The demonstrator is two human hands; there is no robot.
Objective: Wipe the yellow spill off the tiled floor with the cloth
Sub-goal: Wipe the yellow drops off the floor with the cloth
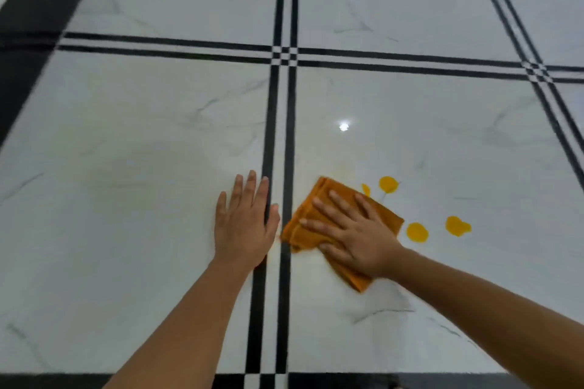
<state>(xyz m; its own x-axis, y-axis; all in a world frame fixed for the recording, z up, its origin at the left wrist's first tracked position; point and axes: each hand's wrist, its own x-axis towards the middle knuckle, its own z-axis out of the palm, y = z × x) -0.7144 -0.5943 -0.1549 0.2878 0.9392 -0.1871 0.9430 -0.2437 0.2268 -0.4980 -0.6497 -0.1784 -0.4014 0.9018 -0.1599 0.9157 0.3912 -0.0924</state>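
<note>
A folded orange cloth [303,230] lies flat on the white tiled floor [442,142]. My right hand [354,230] presses on it with straight, spread fingers. Yellow spill blobs sit just right of the cloth: one [388,184] above, one [417,232] beside the cloth's right edge, one [457,226] further right, plus a small sliver [366,189] at the cloth's top edge. A faint yellowish smear [343,169] shows above the cloth. My left hand [245,218] rests flat on the floor to the cloth's left, fingers straight, touching a black tile line.
Double black stripes [278,136] cross the white marble tiles in a grid. A wide black border [28,41] runs along the far left and along the bottom edge. A bright lamp reflection [343,127] shines on the tile above the cloth.
</note>
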